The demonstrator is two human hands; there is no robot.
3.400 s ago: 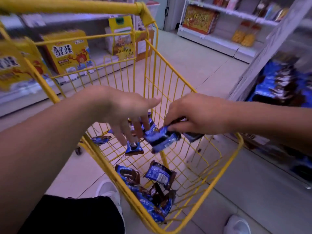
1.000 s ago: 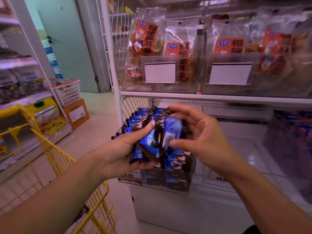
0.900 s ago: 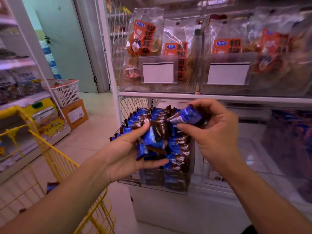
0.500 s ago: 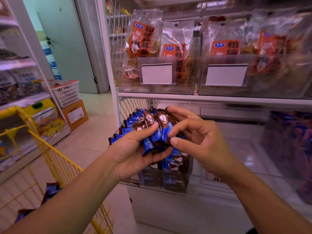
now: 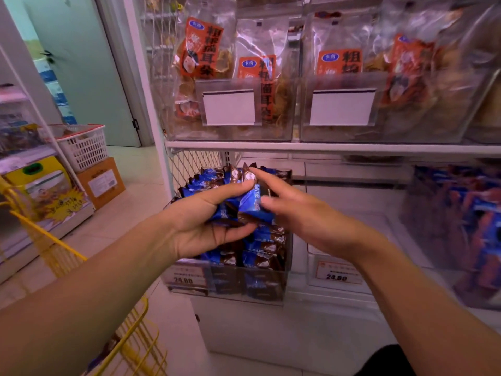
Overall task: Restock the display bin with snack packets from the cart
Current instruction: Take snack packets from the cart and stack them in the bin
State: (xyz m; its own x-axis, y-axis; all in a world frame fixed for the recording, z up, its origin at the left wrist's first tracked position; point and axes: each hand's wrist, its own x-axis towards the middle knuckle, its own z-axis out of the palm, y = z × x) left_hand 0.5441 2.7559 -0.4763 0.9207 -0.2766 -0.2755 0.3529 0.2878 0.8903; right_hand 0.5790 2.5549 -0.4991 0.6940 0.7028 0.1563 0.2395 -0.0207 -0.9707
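Observation:
My left hand (image 5: pixel 200 226) grips a small bunch of blue-and-brown snack packets (image 5: pixel 244 206), held just above the clear display bin (image 5: pixel 271 291). The bin is packed with rows of the same packets (image 5: pixel 260 248). My right hand (image 5: pixel 301 215) is beside the bunch with its fingers extended, index finger and thumb touching the top blue packet. Whether it pinches that packet is hard to tell. The yellow wire cart (image 5: pixel 135 346) stands at the lower left, its contents mostly out of view.
A shelf above carries clear bins of orange-labelled snack bags (image 5: pixel 244 77). Another bin of blue packets (image 5: pixel 466 226) sits to the right. A white basket (image 5: pixel 84 147) on a cardboard box (image 5: pixel 101 181) stands on the floor at left, beside more shelving.
Since the cart view I have turned to the bin with the packets. In the last half second my right hand's fingers straightened out beside the bunch in my left hand.

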